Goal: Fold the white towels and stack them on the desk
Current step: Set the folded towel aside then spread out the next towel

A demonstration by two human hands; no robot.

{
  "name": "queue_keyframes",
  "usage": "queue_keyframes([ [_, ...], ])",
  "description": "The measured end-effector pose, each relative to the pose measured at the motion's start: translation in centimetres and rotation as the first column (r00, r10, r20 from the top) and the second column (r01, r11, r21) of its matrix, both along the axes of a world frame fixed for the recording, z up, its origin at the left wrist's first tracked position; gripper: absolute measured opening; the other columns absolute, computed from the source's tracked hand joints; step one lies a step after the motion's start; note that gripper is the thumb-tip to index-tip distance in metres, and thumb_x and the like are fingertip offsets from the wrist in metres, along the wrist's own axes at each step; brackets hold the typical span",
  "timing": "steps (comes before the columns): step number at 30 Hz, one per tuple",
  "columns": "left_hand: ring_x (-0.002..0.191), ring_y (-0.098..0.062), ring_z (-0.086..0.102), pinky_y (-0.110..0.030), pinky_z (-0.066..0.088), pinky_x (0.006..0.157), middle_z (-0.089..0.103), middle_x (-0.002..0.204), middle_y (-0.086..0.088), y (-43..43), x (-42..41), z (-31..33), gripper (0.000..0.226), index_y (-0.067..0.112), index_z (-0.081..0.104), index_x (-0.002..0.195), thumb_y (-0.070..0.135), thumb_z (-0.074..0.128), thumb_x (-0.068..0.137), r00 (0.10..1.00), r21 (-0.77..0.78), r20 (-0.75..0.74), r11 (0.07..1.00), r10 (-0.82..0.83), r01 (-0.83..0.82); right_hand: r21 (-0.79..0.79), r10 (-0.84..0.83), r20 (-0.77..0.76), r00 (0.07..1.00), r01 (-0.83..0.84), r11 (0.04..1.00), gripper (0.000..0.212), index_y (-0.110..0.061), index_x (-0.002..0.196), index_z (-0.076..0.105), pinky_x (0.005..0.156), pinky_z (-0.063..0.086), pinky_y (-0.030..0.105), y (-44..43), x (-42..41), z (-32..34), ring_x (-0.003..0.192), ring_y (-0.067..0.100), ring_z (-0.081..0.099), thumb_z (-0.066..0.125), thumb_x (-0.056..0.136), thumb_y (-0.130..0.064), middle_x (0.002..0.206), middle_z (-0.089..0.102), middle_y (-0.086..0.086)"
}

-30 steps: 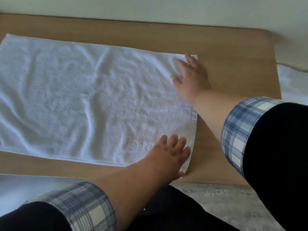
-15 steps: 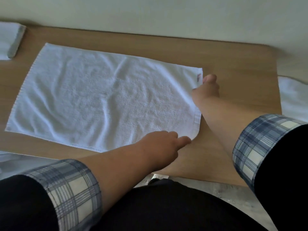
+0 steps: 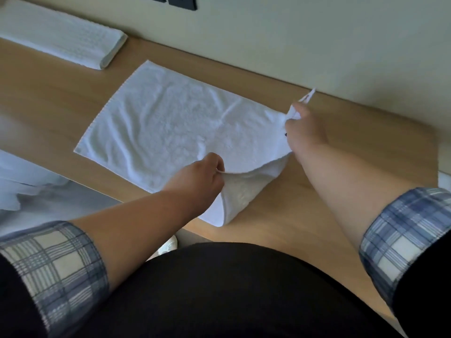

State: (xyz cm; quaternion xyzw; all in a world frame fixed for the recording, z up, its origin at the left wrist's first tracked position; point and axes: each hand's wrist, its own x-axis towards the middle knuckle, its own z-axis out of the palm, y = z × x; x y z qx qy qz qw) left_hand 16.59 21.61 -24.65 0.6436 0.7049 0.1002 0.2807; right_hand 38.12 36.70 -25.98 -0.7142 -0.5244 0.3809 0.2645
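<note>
Two tight grips; left hand [image 3: 202,176] and right hand [image 3: 305,132] pinch towel [image 3: 170,128] corners.

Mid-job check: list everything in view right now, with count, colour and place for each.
Desk: 1, light wood, across mid-frame.
Open towel: 1, white, desk centre, right edge lifted.
Folded towel: 1, white, desk's far left.
Wall: 1, cream, behind desk.
Wall plates: 2, dark, top edge, cut off.
Loose cloth: 1, white, off desk's near left edge.
Left hand: 1, grips open towel's near right corner.
Right hand: 1, pinches its far right corner.
Cuffs: 2, blue plaid, on forearms.
</note>
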Motion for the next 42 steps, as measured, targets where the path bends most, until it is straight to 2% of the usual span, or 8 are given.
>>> queue_keyframes([
  [5, 0.061, -0.002, 0.051, -0.028, 0.033, 0.052, 0.055, 0.069, 0.011, -2.0, -5.8, 0.9, 0.015, 0.041, 0.043, 0.086, 0.027, 0.039, 0.085, 0.961, 0.073, 0.163, 0.968, 0.224, -0.238, 0.147, 0.076, 0.049, 0.996, -0.083, 0.986, 0.065, -0.023, 0.151, 0.038, 0.084, 0.040, 0.009, 2.3, -6.9, 2.0, 0.118, 0.018, 0.052, 0.049, 0.088, -0.010, 0.152, 0.044, 0.004],
  [10, 0.055, -0.004, 0.045, -0.031, 0.040, 0.052, 0.055, 0.066, 0.023, -3.0, -11.5, 0.7, 0.013, 0.035, 0.043, 0.080, 0.029, 0.035, 0.072, 0.869, 0.038, 0.279, 0.900, 0.409, -0.435, 0.232, 0.143, 0.164, 0.976, -0.179, 0.956, 0.064, -0.015, 0.149, 0.035, 0.111, 0.035, 0.031, 3.8, -15.7, 2.5, 0.139, 0.023, 0.042, 0.053, 0.088, -0.013, 0.156, 0.038, 0.002],
  [12, 0.059, -0.004, 0.055, -0.037, 0.046, 0.057, 0.058, 0.067, 0.020, -2.9, -13.9, 0.7, 0.009, 0.033, 0.042, 0.075, 0.025, 0.038, 0.074, 0.816, 0.017, 0.352, 0.869, 0.458, -0.495, 0.256, 0.154, 0.188, 0.970, -0.199, 0.946, 0.058, -0.012, 0.145, 0.038, 0.098, 0.026, 0.012, 4.5, -19.5, 2.1, 0.137, 0.021, 0.043, 0.054, 0.090, -0.014, 0.153, 0.040, 0.004],
  [24, 0.053, 0.001, 0.050, -0.010, 0.036, 0.049, 0.047, 0.058, 0.019, 1.4, -29.5, 0.7, 0.014, 0.029, 0.037, 0.070, 0.015, 0.037, 0.071, 0.758, 0.072, 0.557, 0.889, 0.340, -0.452, 0.250, 0.103, 0.002, 0.995, -0.100, 0.963, 0.068, -0.013, 0.158, 0.024, 0.086, 0.015, -0.001, 9.7, -39.3, 0.1, 0.147, 0.015, 0.026, 0.046, 0.095, -0.007, 0.166, 0.016, 0.004],
  [32, 0.064, -0.021, 0.064, -0.036, 0.051, 0.052, 0.067, 0.079, 0.005, 5.8, -38.1, -6.7, 0.015, 0.038, 0.041, 0.092, 0.032, 0.043, 0.079, 0.753, -0.305, 0.269, 0.795, 0.600, -0.524, -0.085, 0.234, 0.120, 0.965, -0.225, 0.971, 0.066, -0.015, 0.157, 0.027, 0.099, 0.039, 0.026, 13.4, -46.5, -5.3, 0.137, 0.023, 0.044, 0.046, 0.094, -0.013, 0.158, 0.033, 0.006],
  [37, 0.075, -0.020, 0.065, -0.034, 0.053, 0.062, 0.061, 0.100, 0.007, 6.3, -40.0, -9.1, 0.042, 0.034, 0.030, 0.117, 0.025, 0.054, 0.083, 0.840, -0.482, 0.082, 0.759, 0.536, -0.438, -0.223, 0.336, 0.091, 0.937, -0.310, 0.924, 0.070, -0.033, 0.158, 0.023, 0.061, 0.042, 0.022, 13.4, -47.1, -6.9, 0.094, 0.011, 0.060, 0.043, 0.092, -0.022, 0.158, 0.037, -0.008],
  [40, 0.106, -0.019, 0.038, -0.031, 0.038, 0.091, 0.035, 0.126, 0.001, 6.0, -39.9, -9.3, 0.062, 0.037, 0.018, 0.128, 0.020, 0.056, 0.082, 0.947, -0.360, -0.140, 0.876, 0.290, -0.321, -0.190, 0.316, 0.082, 0.945, -0.296, 0.936, 0.064, -0.035, 0.152, 0.036, 0.063, 0.041, 0.020, 13.5, -46.7, -7.6, 0.095, 0.012, 0.059, 0.044, 0.089, -0.020, 0.146, 0.051, -0.002],
  [42, 0.115, -0.022, 0.031, -0.032, 0.030, 0.099, 0.025, 0.129, 0.001, 6.0, -39.3, -9.2, 0.073, 0.042, 0.007, 0.132, 0.017, 0.056, 0.083, 0.967, -0.149, -0.249, 0.989, -0.046, 0.009, -0.156, 0.364, 0.108, 0.925, -0.345, 0.925, 0.054, -0.028, 0.143, 0.049, 0.071, 0.042, 0.017, 13.2, -46.4, -8.0, 0.104, 0.010, 0.059, 0.046, 0.091, -0.015, 0.137, 0.056, 0.001],
])
